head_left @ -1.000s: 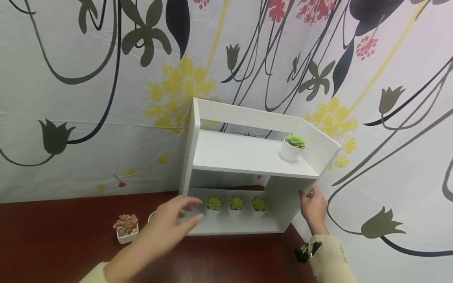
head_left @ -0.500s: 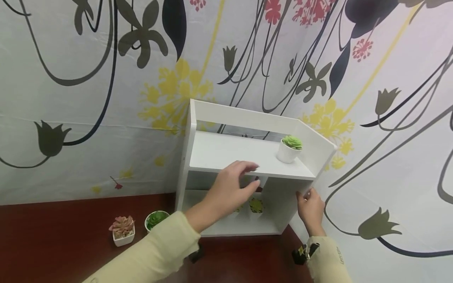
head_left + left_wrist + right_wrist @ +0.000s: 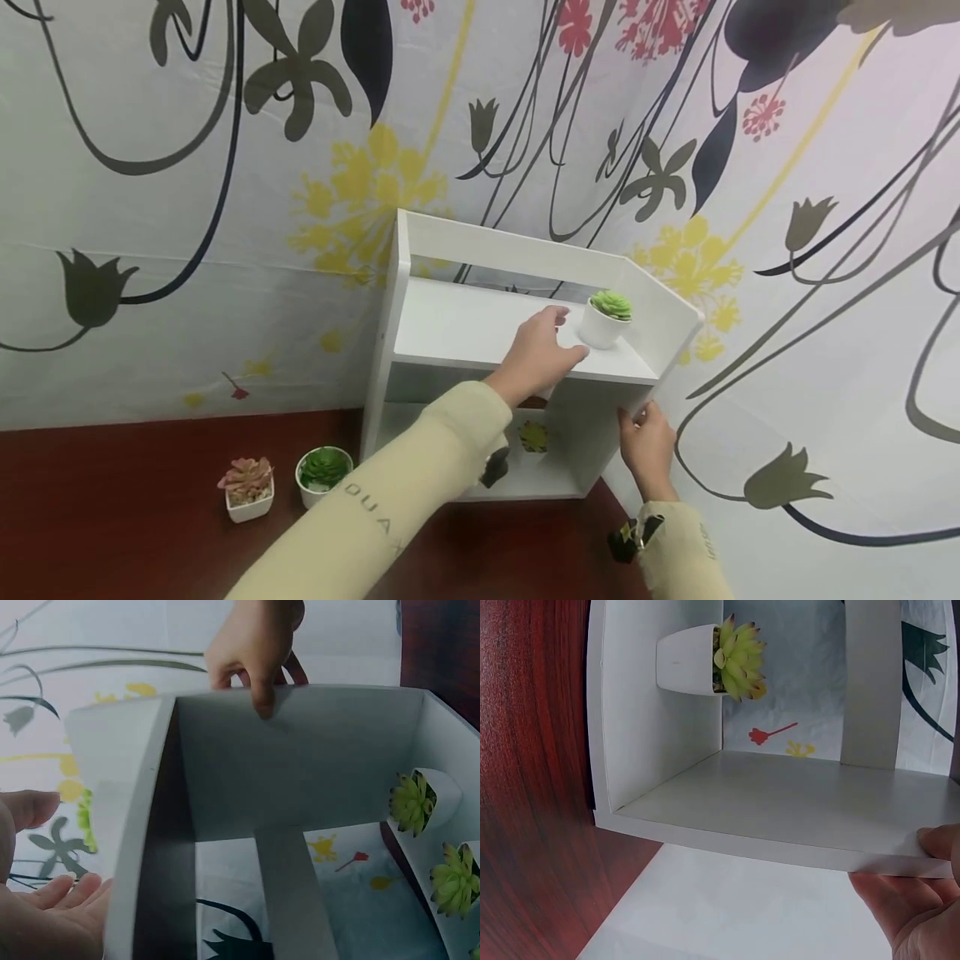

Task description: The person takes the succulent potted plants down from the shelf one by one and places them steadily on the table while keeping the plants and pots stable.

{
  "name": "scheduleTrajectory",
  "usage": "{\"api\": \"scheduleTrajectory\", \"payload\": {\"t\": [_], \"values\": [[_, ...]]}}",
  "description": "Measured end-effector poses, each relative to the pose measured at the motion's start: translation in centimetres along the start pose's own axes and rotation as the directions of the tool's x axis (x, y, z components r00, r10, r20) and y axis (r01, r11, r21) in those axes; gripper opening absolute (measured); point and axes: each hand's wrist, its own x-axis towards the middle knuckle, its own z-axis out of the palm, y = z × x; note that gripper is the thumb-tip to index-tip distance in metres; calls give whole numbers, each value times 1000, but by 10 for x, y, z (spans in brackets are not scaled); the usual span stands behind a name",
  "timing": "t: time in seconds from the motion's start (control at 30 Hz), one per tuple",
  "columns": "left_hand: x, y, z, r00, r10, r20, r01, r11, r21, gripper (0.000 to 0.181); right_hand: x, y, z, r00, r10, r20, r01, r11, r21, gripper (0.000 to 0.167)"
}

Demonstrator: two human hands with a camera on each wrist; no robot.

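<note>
On the upper board of a white shelf [image 3: 472, 329] stands a round white pot with a green succulent [image 3: 605, 320], near the right end. Just left of that pot is my left hand [image 3: 536, 354], thumb and fingers spread apart, holding nothing. My right hand [image 3: 648, 442] grips the front edge of the shelf's right side panel; in the right wrist view the thumb of my right hand [image 3: 930, 907] lies inside the panel and the fingers outside. On the lower board a potted succulent [image 3: 533, 437] shows beneath my left forearm; the left wrist view shows several such succulents [image 3: 412, 802].
Left of the shelf, a pink succulent in a square white pot [image 3: 248, 490] and a dark green one in a round pot [image 3: 324, 471] stand on the dark red table [image 3: 112, 500]. Patterned cloth [image 3: 187, 208] hangs behind and at the right.
My left hand has moved up and right, from in front of the lower board to beside the pot on the upper board. My right hand keeps its grip on the side panel.
</note>
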Motion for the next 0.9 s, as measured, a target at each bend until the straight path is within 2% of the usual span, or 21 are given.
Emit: {"api": "scheduleTrajectory", "payload": {"t": [0.17,0.37,0.6,0.9], "values": [[14,-2,13,999,-49,15,49,998,-28,67,-2,-1,0,1000,16,20,-16,1000,-2,40],[29,1,29,999,-26,20,27,1000,-16,74,-1,-3,-2,1000,7,25,-7,1000,12,40],[39,8,47,1000,-2,-5,2,1000,22,76,1,-1,-2,1000,-8,17,8,1000,2,40],[56,15,68,993,-101,-67,106,991,82,86,2,-1,-2,999,12,31,-12,1000,7,40]]}}
